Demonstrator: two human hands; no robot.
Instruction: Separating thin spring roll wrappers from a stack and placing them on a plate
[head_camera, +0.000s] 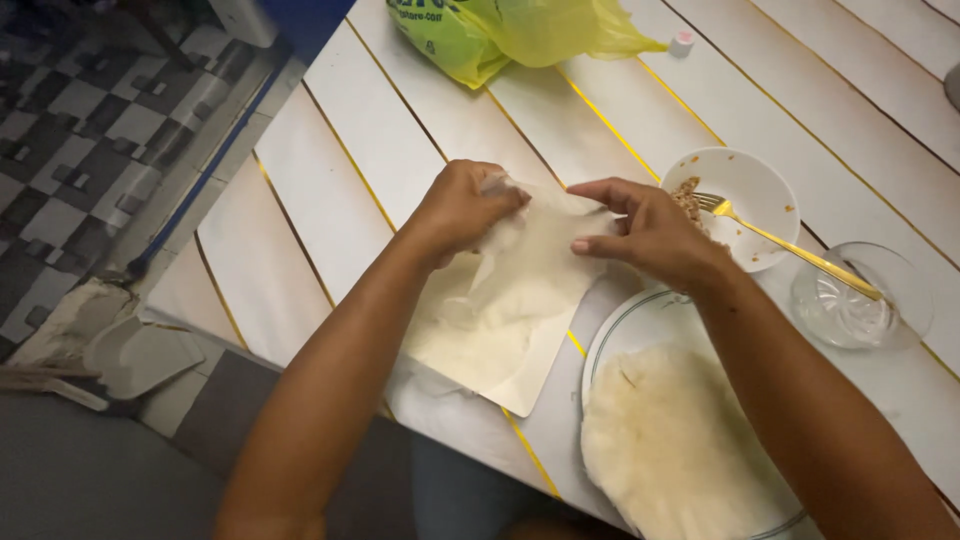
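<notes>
- Thin pale wrapper sheet (510, 300) lies on a square board at the near edge of the white slatted surface (400, 130).
- Left hand (462, 208) fingers pinch its far corner.
- Right hand (650, 232) fingers, thumb and forefinger spread, rest on its far edge.
- Just right: plate of flatbreads (680, 440), bowl (745, 195) with gold fork (790, 250).

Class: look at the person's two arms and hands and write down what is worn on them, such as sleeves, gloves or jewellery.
Nothing is worn where visible. The left hand and right hand are bare: no gloves, and no rings or watch that I can see. Both forearms are uncovered up to the frame edge, with no sleeve showing.
</notes>
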